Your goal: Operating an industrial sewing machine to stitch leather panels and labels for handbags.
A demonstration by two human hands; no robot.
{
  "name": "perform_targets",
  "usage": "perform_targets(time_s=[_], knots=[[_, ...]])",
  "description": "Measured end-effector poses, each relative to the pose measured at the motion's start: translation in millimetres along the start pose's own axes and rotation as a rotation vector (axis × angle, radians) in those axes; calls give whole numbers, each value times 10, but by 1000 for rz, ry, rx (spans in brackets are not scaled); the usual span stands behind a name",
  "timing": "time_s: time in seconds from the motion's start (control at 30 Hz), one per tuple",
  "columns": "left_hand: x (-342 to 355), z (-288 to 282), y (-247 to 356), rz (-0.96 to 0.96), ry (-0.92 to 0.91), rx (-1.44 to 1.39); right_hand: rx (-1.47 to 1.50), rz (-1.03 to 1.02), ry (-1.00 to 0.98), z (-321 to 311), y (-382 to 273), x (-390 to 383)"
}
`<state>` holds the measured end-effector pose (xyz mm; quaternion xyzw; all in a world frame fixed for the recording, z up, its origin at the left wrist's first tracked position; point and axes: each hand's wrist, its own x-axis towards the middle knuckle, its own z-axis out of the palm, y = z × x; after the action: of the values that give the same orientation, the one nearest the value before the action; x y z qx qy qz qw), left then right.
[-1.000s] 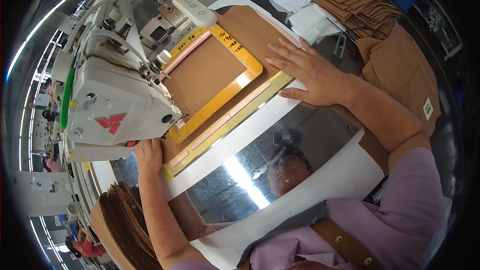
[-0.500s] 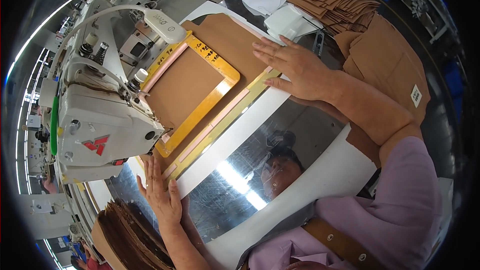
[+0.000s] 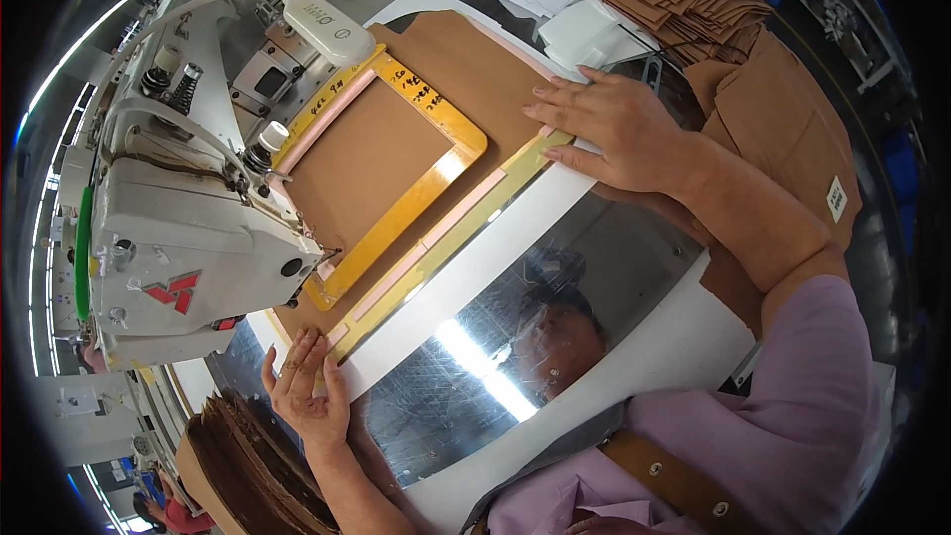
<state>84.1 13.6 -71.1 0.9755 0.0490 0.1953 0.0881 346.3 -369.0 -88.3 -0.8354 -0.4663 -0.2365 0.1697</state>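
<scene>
A brown fabric panel lies under a yellow rectangular frame template beside the sewing machine head. Along the panel's near edge runs a yellowish strip with pink pads. My right hand rests at the far right end of this strip, palm down, fingers stretched over the panel's edge and thumb apart. At the near left end is my left hand, its fingers slightly bent and spread, the fingertips at the panel's corner. Neither hand appears to grip anything.
Stacked brown pieces lie at the back right, with more brown panels nearer me. White cloth or paper sits beside them. A shiny metal plate fills the near table. Another brown stack stands at lower left.
My left hand has drawn slightly down and its fingers have bent more. The right hand keeps its place at the panel's edge. The whole view has shifted a little.
</scene>
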Motion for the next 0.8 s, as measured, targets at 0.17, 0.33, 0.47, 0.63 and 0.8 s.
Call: perform_targets(time_s=[0.17,0.33,0.47,0.63,0.8], knots=[[-65,-81,-81,35,119,42,47,-68,12,15,-9,40],[16,-23,-118,68,271,19,78,-45,4,-128,-59,146],[78,-59,-72,68,205,-16,55,-38,-37,-29,-37,148],[-4,3,-198,-32,161,-76,104,21,-38,-55,-61,130],[8,2,-228,-56,189,-26,121,22,-57,-32,-63,172]])
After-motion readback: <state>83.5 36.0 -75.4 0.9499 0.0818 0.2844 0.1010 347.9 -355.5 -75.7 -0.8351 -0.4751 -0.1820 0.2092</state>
